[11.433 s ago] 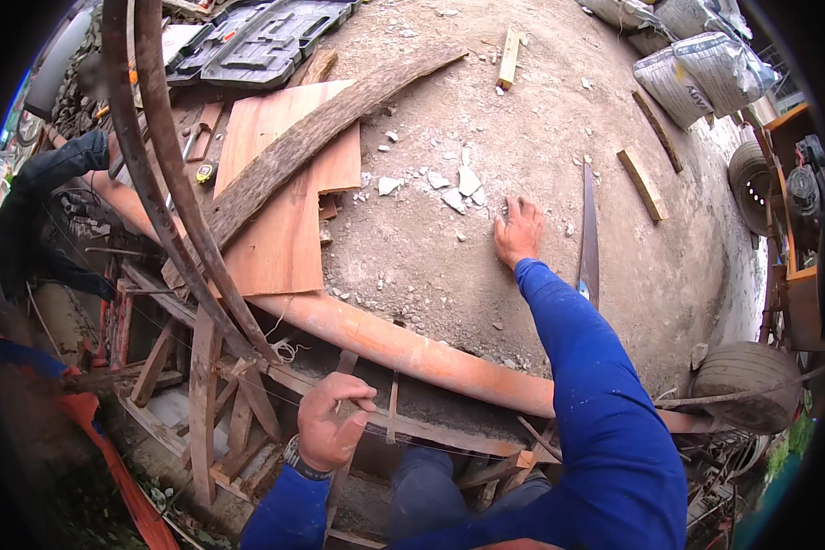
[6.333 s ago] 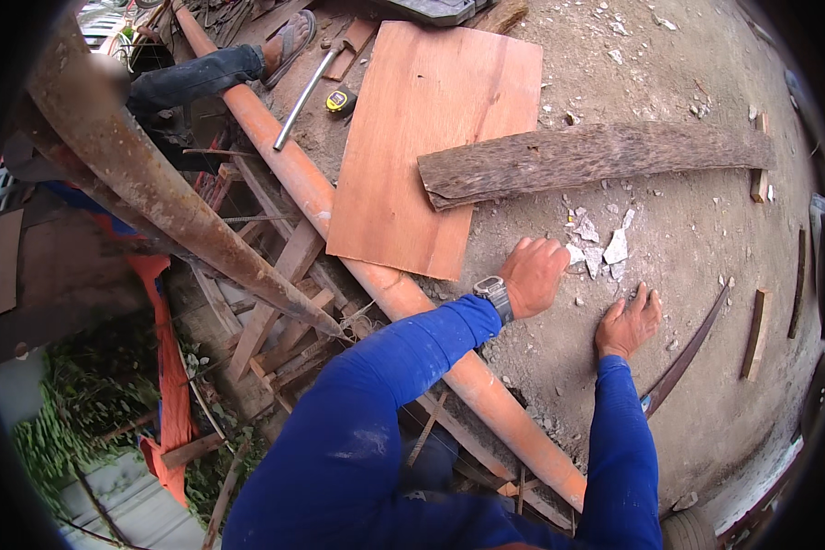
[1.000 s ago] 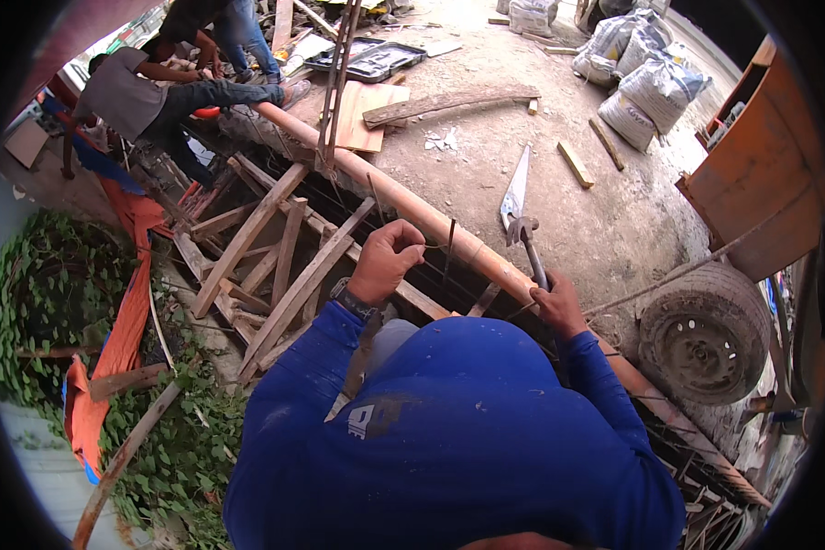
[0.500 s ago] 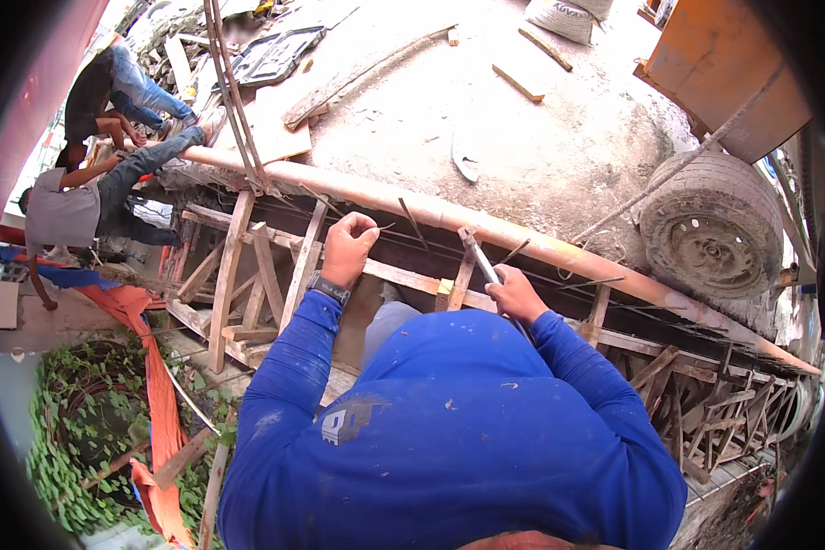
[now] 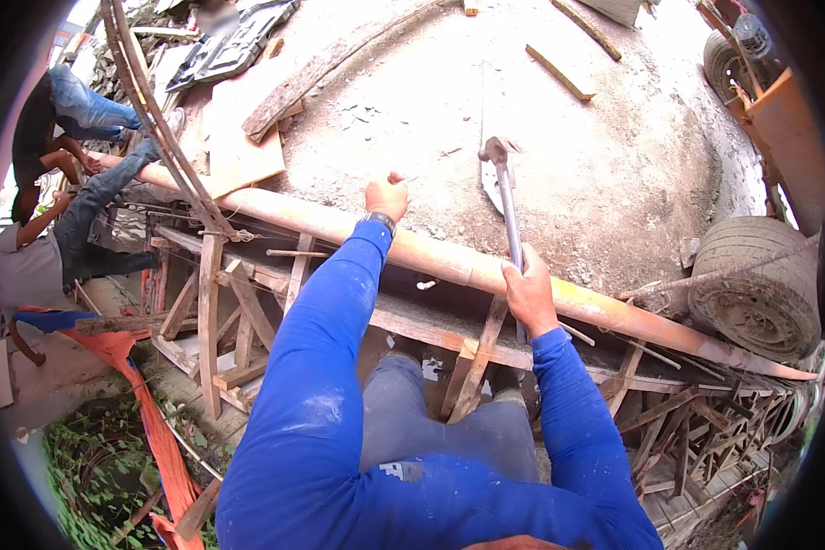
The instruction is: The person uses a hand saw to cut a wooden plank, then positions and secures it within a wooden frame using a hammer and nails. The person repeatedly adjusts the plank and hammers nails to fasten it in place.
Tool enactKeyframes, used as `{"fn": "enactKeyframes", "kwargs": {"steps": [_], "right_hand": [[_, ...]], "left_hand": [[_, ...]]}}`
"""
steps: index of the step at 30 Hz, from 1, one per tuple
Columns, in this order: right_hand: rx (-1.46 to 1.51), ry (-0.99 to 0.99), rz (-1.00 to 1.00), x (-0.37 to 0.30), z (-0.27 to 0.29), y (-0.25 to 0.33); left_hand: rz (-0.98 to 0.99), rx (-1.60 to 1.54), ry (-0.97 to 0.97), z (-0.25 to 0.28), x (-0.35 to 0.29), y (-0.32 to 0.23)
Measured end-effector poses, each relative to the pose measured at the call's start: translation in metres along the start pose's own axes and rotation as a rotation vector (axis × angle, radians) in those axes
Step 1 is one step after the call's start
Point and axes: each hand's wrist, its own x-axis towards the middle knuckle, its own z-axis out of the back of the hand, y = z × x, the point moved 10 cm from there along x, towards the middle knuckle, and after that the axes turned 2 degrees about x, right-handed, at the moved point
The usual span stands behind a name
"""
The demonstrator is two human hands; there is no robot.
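My right hand (image 5: 530, 291) grips a claw hammer (image 5: 510, 206) by its metal shaft, with the head raised away from me over the concrete. My left hand (image 5: 387, 196) is closed just beyond a long pinkish pipe (image 5: 412, 249), and a thin nail-like piece (image 5: 412, 179) pokes out from its fingers. The pipe slants across in front of me along the top of a timber frame. Beneath the hammer's shaft a pale curved blade (image 5: 492, 190) lies on the ground, partly covered.
Wooden braces (image 5: 209, 325) stand below the pipe. Two people crouch at the far left, one in a grey shirt (image 5: 33, 266). A muddy wheel (image 5: 756, 289) stands at the right, with a rope running to it. Planks (image 5: 335, 69) and a black case (image 5: 234, 44) lie beyond.
Both hands have moved outward, away from my body. The left has passed beyond the pipe, and the hammer now points farther out over the concrete. My view has shifted too.
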Motion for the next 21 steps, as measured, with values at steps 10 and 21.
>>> {"fn": "enactKeyframes", "kwargs": {"steps": [10, 21], "right_hand": [[-0.025, -0.001, -0.205, 0.015, -0.039, -0.067], [-0.191, 0.096, -0.035, 0.104, -0.090, -0.042]], "left_hand": [[-0.230, 0.131, -0.081, -0.063, 0.112, 0.031], [-0.365, 0.228, -0.225, -0.070, 0.120, 0.017]]}}
